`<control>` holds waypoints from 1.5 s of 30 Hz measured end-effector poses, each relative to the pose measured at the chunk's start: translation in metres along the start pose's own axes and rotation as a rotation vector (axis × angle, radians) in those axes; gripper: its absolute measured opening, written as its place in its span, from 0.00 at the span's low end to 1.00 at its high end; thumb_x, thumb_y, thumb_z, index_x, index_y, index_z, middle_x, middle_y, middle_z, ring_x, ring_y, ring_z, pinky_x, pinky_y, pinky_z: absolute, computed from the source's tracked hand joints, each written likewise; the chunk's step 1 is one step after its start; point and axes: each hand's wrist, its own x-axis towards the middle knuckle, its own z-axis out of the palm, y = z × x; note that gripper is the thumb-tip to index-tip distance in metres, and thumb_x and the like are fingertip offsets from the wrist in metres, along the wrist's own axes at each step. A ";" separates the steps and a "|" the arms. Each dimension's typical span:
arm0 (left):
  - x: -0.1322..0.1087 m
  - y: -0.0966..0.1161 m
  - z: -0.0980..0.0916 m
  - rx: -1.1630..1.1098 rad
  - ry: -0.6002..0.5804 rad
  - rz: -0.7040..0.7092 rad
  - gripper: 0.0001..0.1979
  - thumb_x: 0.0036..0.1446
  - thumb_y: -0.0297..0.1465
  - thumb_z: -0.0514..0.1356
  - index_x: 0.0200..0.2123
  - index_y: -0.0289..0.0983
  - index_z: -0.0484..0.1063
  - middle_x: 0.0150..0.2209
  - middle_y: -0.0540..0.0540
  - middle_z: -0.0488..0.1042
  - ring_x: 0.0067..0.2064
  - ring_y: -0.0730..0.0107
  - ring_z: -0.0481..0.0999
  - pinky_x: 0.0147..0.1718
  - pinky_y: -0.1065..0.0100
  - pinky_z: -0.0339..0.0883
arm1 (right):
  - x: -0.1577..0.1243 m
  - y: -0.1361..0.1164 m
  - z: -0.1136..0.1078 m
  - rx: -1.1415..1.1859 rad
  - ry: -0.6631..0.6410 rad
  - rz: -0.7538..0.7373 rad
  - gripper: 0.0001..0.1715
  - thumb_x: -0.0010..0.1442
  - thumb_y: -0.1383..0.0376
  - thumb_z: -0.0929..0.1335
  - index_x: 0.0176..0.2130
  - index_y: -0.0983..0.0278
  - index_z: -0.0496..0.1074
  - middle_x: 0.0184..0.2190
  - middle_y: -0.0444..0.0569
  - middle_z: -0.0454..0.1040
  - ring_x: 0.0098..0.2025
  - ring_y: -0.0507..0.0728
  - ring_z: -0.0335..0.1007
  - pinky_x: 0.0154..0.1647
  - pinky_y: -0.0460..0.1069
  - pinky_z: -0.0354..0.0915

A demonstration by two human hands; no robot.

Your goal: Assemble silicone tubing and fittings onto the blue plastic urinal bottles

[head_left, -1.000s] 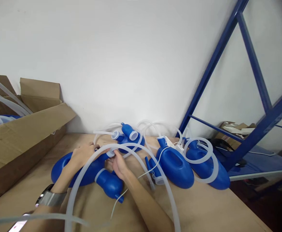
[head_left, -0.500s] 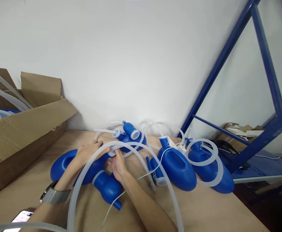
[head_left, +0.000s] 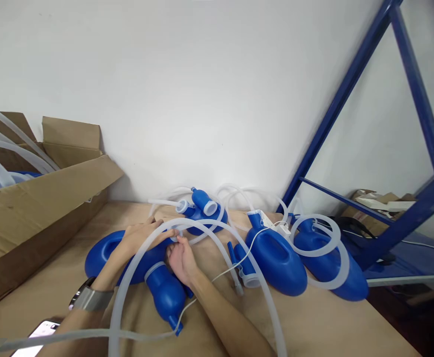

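A blue plastic urinal bottle [head_left: 97, 253] lies on its side, its neck turned right. My left hand [head_left: 138, 239] is closed over the neck end from above. My right hand [head_left: 183, 260] pinches with thumb and fingers at the whitish translucent cap [head_left: 175, 235] on the bottle's mouth. Fingers and tube partly hide the exact grip. A long translucent tube [head_left: 131, 272] arches in front of both hands. Below the hands lies a blue bulb-shaped funnel piece [head_left: 168, 296] with a pale rim and narrow spout.
More blue bottles [head_left: 276, 258] with coiled tubes [head_left: 338, 233] lie right and behind. A thin white cable [head_left: 222, 271] crosses the wooden table [head_left: 313, 327]. At left stands an open cardboard box [head_left: 53, 198] with tubes; a phone [head_left: 34, 339] lies nearby. A blue metal frame [head_left: 336, 104] rises at right.
The view has shifted slightly. The funnel piece has turned so its spout points more downward. A tube end has swung into the lower foreground. Both hands stay at the bottle's neck.
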 end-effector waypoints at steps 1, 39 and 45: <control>0.000 -0.001 0.001 -0.004 0.003 0.009 0.34 0.62 0.59 0.51 0.57 0.44 0.78 0.57 0.34 0.77 0.55 0.29 0.77 0.55 0.38 0.67 | 0.001 0.000 -0.001 0.000 0.002 -0.006 0.10 0.52 0.60 0.72 0.37 0.57 0.74 0.37 0.43 0.80 0.44 0.57 0.75 0.48 0.50 0.70; -0.021 -0.001 -0.005 0.131 0.027 -0.062 0.32 0.65 0.54 0.45 0.53 0.34 0.71 0.49 0.23 0.81 0.56 0.30 0.78 0.57 0.33 0.60 | -0.008 0.000 0.010 -0.174 -0.097 0.099 0.28 0.55 0.41 0.70 0.42 0.60 0.77 0.37 0.50 0.81 0.50 0.63 0.77 0.51 0.57 0.72; -0.014 -0.005 -0.004 0.057 0.022 -0.074 0.30 0.64 0.56 0.46 0.46 0.38 0.74 0.48 0.26 0.82 0.54 0.31 0.78 0.57 0.33 0.61 | -0.005 0.006 0.016 -0.173 -0.008 -0.017 0.17 0.59 0.51 0.66 0.39 0.58 0.77 0.37 0.49 0.82 0.50 0.64 0.78 0.51 0.59 0.72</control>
